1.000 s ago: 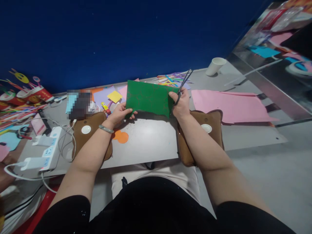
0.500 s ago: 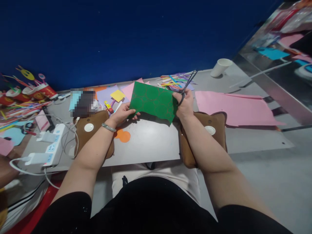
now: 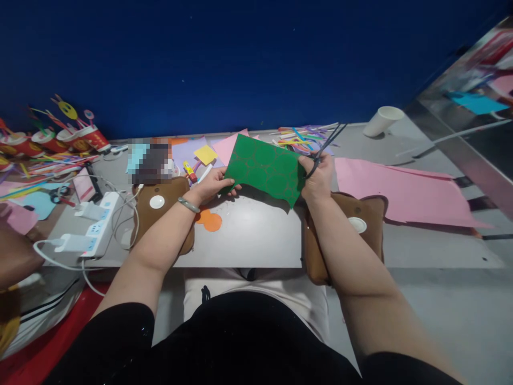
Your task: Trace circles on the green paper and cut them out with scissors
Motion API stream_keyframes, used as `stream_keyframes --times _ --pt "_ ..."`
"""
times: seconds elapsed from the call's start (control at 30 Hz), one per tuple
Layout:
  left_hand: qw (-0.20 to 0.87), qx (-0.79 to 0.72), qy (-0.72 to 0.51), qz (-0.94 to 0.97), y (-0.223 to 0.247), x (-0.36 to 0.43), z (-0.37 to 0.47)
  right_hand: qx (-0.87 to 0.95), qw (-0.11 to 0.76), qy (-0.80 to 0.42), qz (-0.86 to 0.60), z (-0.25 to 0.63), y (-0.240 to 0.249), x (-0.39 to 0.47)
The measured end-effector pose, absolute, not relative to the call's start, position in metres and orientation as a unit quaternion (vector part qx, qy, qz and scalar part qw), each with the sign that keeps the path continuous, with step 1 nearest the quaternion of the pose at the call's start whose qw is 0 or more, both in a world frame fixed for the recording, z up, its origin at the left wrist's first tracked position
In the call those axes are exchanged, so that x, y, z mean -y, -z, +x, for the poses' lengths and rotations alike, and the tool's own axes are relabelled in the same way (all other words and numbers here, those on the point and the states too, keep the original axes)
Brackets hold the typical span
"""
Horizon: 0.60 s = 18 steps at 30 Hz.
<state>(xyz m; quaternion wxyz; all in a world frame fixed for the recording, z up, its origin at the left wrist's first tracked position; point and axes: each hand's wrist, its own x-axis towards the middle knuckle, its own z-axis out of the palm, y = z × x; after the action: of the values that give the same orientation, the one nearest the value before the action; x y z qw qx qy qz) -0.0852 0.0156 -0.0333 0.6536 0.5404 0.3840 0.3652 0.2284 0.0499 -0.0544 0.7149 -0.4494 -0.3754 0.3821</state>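
A sheet of green paper [image 3: 266,168] with several circles drawn on it is held up above the table, tilted, its lower edge cut wavy. My left hand [image 3: 218,183] pinches its left edge, thumb on top and fingers beneath. At the right edge, my right hand [image 3: 318,174] grips the paper and also holds dark scissors [image 3: 329,140], which point up and away to the right. Orange paper circles [image 3: 210,220] lie on the table below my left hand. Past the green sheet are a yellow paper square [image 3: 204,155] and a red-and-yellow object [image 3: 189,171].
Brown cushion-like pads [image 3: 162,214] lie under both forearms. To the left are a white power strip [image 3: 100,224] with cables and red cups [image 3: 94,138] of paper crafts. Pink paper [image 3: 404,192], a white cup [image 3: 383,121] and colourful strips [image 3: 294,139] lie right and behind.
The view has shifted, so everything sits a little further right in the picture. Both hands keep their hold on the green paper, and the scissors remain in my right hand.
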Motion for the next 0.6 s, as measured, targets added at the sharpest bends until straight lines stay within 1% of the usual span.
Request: stream_keyframes --times 0.3,0.6 --pt "0.655 -0.364 -0.352 0.560 0.027 -0.016 -0.086 0.361 0.723 -0.360 -0.466 0.228 0.055 -0.052" --pt "0.679 -0.389 -0.369 0.501 0.033 -0.029 -0.082 0.337 0.726 -0.366 -0.476 0.218 0.037 -0.043"
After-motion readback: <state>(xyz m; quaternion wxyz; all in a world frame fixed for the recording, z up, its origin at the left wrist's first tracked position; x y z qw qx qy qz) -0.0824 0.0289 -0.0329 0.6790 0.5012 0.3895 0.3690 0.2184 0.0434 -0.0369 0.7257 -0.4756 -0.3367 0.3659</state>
